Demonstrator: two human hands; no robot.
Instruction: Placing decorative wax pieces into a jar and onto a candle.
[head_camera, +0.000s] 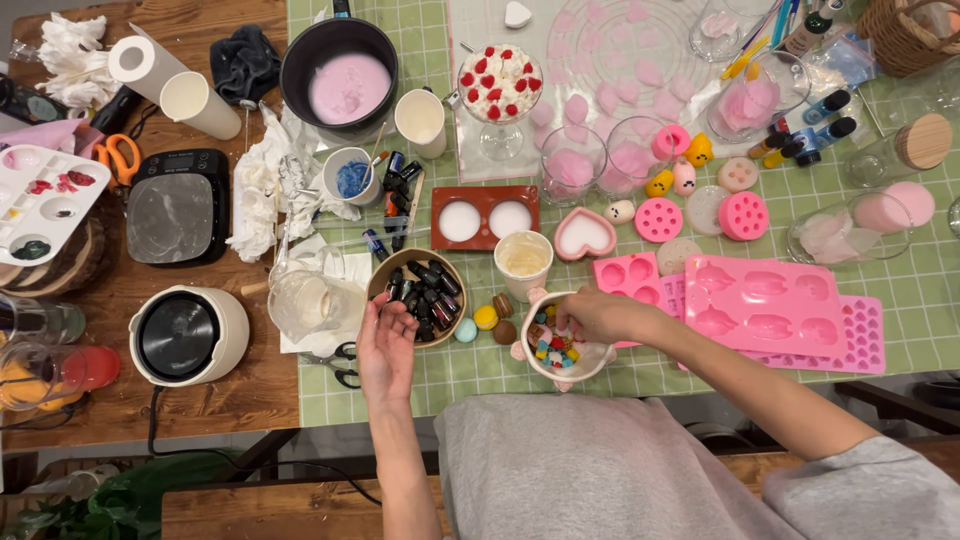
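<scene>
My right hand (598, 315) reaches into a white bowl (583, 366) of small coloured cubes, fingertips down among them. My left hand (385, 345) lies palm up beside a round wooden bowl (385, 272) filled with several small dark bottles, its fingers touching the bowl's near rim; I cannot tell whether it holds anything. Three small round pieces, yellow, brown and teal (487, 320), sit between the two bowls.
Pink silicone moulds (770, 310) lie to the right on a green checked mat. A black pot of pink wax (340, 70), paper cups, a glass with red and white pieces (500, 85), a heart mould (585, 235), a scale (180, 205), a small melting pot (188, 335) and scissors (345, 365) surround them.
</scene>
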